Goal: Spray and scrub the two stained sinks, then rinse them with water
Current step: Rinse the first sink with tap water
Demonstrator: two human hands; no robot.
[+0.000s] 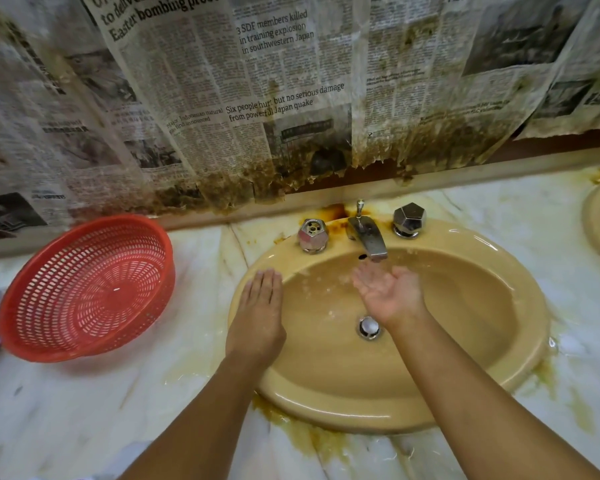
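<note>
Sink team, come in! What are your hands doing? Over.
Left hand flat on the rim of the tan oval ceramic sink. Right hand open, palm up under the chrome spout. Round red plastic basket sits left, clear of the basin.

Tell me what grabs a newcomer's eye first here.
The stained, tattered newspaper covering the wall dominates the top half. Below, the right hand is cupped palm-up under the faucet of a tan sink, with the left hand flat on its left rim. A red basket sits on the counter to the left.
</note>
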